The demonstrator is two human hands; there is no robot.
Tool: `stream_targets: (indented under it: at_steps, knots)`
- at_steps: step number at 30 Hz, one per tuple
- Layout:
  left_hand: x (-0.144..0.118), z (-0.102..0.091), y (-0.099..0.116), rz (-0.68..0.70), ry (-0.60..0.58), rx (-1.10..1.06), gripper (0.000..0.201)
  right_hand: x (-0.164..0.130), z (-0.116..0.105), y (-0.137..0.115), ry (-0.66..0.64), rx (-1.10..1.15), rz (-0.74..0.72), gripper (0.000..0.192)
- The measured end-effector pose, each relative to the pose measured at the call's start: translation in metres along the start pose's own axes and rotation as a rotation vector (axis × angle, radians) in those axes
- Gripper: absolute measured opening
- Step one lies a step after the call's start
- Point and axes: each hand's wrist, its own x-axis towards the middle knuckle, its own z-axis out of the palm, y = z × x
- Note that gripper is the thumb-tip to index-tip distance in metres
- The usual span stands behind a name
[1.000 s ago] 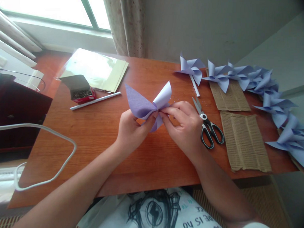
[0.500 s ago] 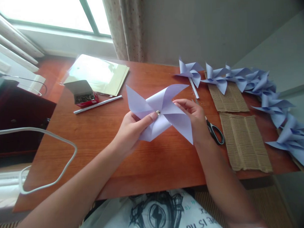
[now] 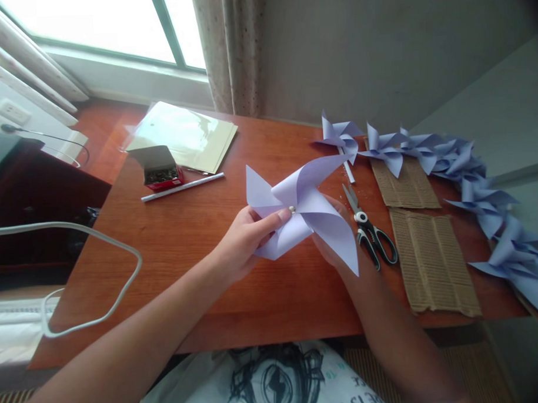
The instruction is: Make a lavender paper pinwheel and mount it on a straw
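Observation:
A lilac paper pinwheel [image 3: 302, 209] is held above the wooden table [image 3: 194, 227], its four vanes spread. My left hand [image 3: 246, 237] grips it from the left, thumb pressed beside the small metal pin at its centre. My right hand [image 3: 330, 246] is mostly hidden behind the pinwheel's lower right vane and seems to support it from behind. Black-handled scissors [image 3: 369, 233] lie on the table just right of my right hand.
Several finished lilac pinwheels [image 3: 466, 171] line the table's back right and right edge. Two corrugated cardboard pieces [image 3: 432, 257] lie right of the scissors. A white stick [image 3: 182, 187], an open red box of pins [image 3: 159, 167] and a paper stack [image 3: 182, 134] sit back left. A white cable [image 3: 98, 243] loops at left.
The folded paper has opened into a full pinwheel. My right hand left the centre and slid behind the lower right vane, uncovering the scissors. My left thumb stays at the pin.

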Motion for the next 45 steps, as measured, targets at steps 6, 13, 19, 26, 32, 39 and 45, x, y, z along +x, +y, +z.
stream_targets:
  at_steps: [6,13,19,26,32,39,45]
  knots:
    - [0.001,-0.001,-0.002,-0.034,-0.038,-0.022,0.032,0.001,-0.004,0.005,-0.041,-0.042,-0.063,0.012]
    - [0.002,-0.004,0.001,-0.075,-0.062,0.022,0.03,-0.003,-0.002,-0.002,0.003,-0.102,-0.101,0.014]
    - [0.009,-0.014,0.007,0.038,0.043,0.169,0.039,-0.002,-0.008,0.0,0.182,-0.147,-0.154,0.015]
    - [0.009,-0.016,0.016,0.308,0.275,0.367,0.014,-0.002,-0.006,-0.004,0.186,-0.151,-0.14,0.016]
    - [0.007,-0.014,0.014,0.498,0.31,0.505,0.012,-0.003,0.004,-0.016,0.193,-0.176,-0.062,0.023]
    - [-0.007,-0.003,0.012,0.549,0.11,0.755,0.012,-0.003,-0.001,-0.005,0.147,-0.312,-0.13,0.024]
    - [-0.007,-0.005,0.012,0.758,0.154,1.016,0.013,-0.004,0.008,-0.016,0.086,-0.583,-0.294,0.013]
